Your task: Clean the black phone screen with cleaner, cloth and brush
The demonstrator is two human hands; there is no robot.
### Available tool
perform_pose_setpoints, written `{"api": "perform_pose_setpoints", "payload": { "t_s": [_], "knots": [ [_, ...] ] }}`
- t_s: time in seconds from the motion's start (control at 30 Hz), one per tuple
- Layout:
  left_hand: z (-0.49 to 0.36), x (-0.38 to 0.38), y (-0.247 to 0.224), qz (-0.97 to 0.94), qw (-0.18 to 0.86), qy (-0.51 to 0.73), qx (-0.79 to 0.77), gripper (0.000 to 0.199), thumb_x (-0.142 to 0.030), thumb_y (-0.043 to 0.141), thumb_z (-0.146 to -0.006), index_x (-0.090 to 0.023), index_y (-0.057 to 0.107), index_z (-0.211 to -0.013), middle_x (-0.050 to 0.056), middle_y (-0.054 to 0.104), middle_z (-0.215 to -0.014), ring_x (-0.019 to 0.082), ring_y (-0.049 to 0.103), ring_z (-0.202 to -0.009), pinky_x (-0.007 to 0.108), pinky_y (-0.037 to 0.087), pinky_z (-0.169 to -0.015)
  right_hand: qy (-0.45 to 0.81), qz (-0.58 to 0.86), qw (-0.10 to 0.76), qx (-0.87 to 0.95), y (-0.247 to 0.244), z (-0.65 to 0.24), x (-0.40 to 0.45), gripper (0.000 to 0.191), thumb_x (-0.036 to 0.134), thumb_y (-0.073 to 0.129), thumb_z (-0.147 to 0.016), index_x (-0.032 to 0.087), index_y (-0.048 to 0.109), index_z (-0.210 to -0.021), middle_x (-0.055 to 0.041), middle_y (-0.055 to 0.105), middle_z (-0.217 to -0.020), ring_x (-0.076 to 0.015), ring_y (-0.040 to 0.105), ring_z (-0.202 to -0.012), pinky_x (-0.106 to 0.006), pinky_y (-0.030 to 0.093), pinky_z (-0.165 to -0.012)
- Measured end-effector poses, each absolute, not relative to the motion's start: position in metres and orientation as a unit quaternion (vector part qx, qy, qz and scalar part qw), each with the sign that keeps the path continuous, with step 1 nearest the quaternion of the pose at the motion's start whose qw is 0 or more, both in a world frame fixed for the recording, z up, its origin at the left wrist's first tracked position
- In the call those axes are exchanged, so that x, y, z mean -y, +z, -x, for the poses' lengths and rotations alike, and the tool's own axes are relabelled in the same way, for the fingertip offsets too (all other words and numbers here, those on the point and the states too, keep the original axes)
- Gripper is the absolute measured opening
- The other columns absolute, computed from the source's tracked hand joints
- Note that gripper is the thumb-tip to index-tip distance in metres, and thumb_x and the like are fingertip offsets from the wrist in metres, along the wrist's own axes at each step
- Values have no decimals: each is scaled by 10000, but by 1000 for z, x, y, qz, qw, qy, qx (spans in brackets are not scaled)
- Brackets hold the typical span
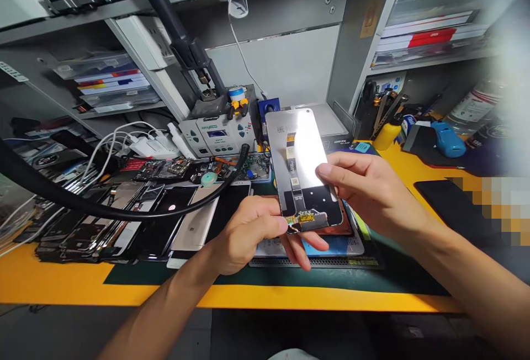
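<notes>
A phone screen panel (273, 144) is raised above the bench, its silvery back facing me and tilted upright. Down its middle runs a dark flex cable (295, 178), ending in a strip of exposed circuitry at the bottom edge. My left hand (256, 230) pinches the panel's lower left corner, thumb in front and the other fingers spread beneath. On the right edge, my right hand (364, 183) grips the panel between thumb and fingers. Glare whitens part of its upper right. Below lies a reddish-brown flat piece (333, 229) on a light mat (356, 245), partly hidden by the panel and hands.
Several phones and phone parts, among them a gold phone (194, 225), crowd the left. A black hose (136, 213) arcs over them. Behind stands a white control unit (217, 135). To the right are a yellow bottle (388, 135), a blue tool (449, 139) and a dark flat pad (443, 200).
</notes>
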State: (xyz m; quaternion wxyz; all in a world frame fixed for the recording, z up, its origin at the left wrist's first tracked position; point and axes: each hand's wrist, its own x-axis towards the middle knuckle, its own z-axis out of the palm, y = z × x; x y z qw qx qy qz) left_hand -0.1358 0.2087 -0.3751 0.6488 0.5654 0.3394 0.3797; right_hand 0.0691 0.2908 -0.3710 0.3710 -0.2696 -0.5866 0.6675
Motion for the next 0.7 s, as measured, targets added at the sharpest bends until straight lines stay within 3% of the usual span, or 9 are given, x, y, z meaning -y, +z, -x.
{"api": "perform_pose_setpoints", "payload": {
  "t_s": [0.33, 0.57, 0.7],
  "knots": [
    [136, -208, -378, -548, 658, 395, -332, 402, -249, 525, -829, -6, 715, -1087, 243, 780, -985, 277, 755, -682, 364, 578, -646, 667, 273, 369, 587, -371, -68, -292, 260, 374, 747, -904, 164, 671, -771, 20, 577, -665, -97, 478, -575, -229, 394, -549],
    [134, -207, -377, -555, 632, 393, -372, 312, -247, 545, -909, -49, 775, -837, 183, 796, -850, 224, 752, -630, 300, 590, -614, 656, 281, 370, 595, -370, -68, -290, 273, 388, 755, -894, 174, 658, -756, 18, 574, -650, -110, 492, -564, -239, 396, -530],
    [136, -207, -379, -551, 646, 390, -356, 285, -222, 537, -890, -66, 775, -872, 166, 801, -870, 223, 757, -638, 297, 593, -618, 660, 278, 367, 594, -371, -68, -290, 267, 387, 754, -898, 173, 666, -765, 20, 567, -653, -105, 485, -570, -236, 399, -536]
  ]
}}
